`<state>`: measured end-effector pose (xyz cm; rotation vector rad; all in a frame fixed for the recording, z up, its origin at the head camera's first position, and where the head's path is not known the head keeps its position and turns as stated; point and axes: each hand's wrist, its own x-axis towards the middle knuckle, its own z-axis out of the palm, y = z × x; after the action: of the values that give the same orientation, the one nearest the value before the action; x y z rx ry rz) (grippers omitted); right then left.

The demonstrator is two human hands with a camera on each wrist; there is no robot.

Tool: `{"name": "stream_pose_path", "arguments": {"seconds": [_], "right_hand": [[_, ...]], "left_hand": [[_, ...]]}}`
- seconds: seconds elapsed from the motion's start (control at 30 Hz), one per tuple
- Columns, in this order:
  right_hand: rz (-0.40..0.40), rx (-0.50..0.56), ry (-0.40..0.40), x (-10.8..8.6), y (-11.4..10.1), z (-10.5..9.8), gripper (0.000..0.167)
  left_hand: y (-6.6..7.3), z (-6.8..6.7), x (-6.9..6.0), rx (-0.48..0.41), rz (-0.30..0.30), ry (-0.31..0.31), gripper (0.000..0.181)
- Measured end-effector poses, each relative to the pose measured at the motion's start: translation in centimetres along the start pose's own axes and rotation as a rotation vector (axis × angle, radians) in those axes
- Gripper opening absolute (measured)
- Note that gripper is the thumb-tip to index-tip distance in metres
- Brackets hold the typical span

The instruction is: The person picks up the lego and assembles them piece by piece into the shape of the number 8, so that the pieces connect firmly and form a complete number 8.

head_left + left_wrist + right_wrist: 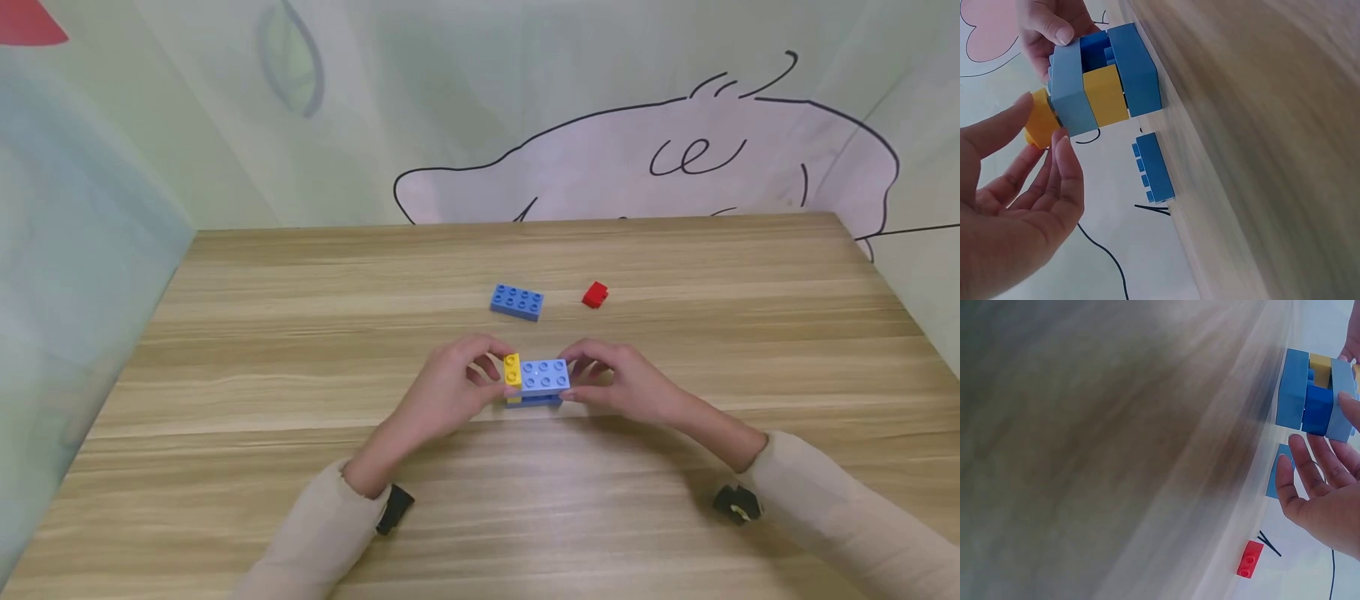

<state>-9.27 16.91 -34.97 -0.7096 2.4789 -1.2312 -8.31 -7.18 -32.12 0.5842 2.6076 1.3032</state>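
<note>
The table [540,533] I'm looking at is pale brown and wood-grained, its long streaks running sideways under the stack [545,377]. That stack stands on a flat blue base [536,402], which bears directly on the tabletop. Beyond the stack and slightly to its left lies a blue brick [517,302], studs up in two rows of four. Also beyond the stack, but off to its right, there's a small red brick [595,295], lying on its side, studs pointing sideways.
</note>
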Motion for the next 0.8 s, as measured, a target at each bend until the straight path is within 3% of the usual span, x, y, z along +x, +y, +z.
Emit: {"name": "stream_pose_path", "arguments": {"seconds": [0.8], "right_hand": [[-0.006, 0.016, -0.004, 0.0, 0.1, -0.05, 0.037]], "left_hand": [[-0.06, 0.18, 0.14, -0.009, -0.024, 0.014, 0.035]]}}
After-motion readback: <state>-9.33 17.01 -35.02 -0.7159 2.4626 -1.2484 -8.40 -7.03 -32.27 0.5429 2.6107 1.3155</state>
